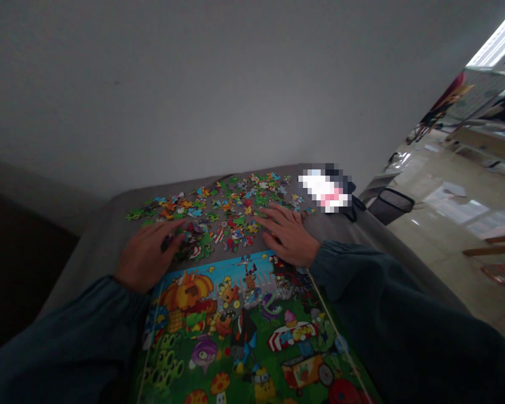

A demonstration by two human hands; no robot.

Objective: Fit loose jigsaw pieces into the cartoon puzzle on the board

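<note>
Loose jigsaw puzzle pieces [235, 205] in many colours lie spread over the grey cloth [324, 230]. My left hand [149, 252] rests at the near left edge of the pieces, thumb and fingers apart and curved around a few of them; whether it grips one I cannot make out. On the right, my right hand [288, 233] lies over the near right edge of the pile with its fingers spread. In front of both hands is a puzzle board [239, 331] printed with cartoon plants and zombies, its far edge close to the pieces.
A pale wall [235, 90] rises right behind the cloth-covered surface. At the back right lies a blurred-out white and dark item [326, 188] with a black strap. Beyond the right edge are a tiled floor [450, 207] and a dark mesh basket [389, 205].
</note>
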